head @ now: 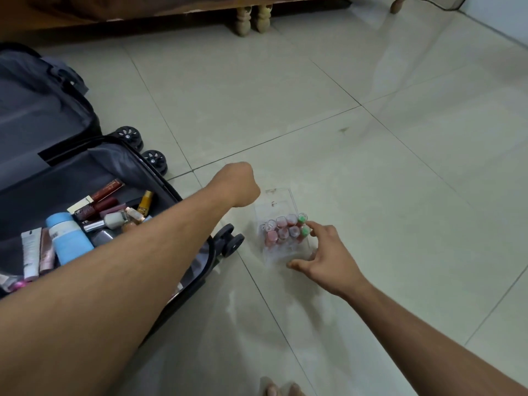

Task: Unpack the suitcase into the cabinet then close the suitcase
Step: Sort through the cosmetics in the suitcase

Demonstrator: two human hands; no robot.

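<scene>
Could tip the clear organiser of little bottles (right hand splayed, unclamped; left hand fisted, contents hidden).

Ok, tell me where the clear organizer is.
The clear organizer sits on the floor tiles, right of the suitcase, between both hands.

— Where is the suitcase?
— The dark suitcase lies open on the floor at left, cosmetics heaped inside.
— And the clear organizer?
— The clear organizer sits just beside it, holding small pink bottles upright.
</scene>
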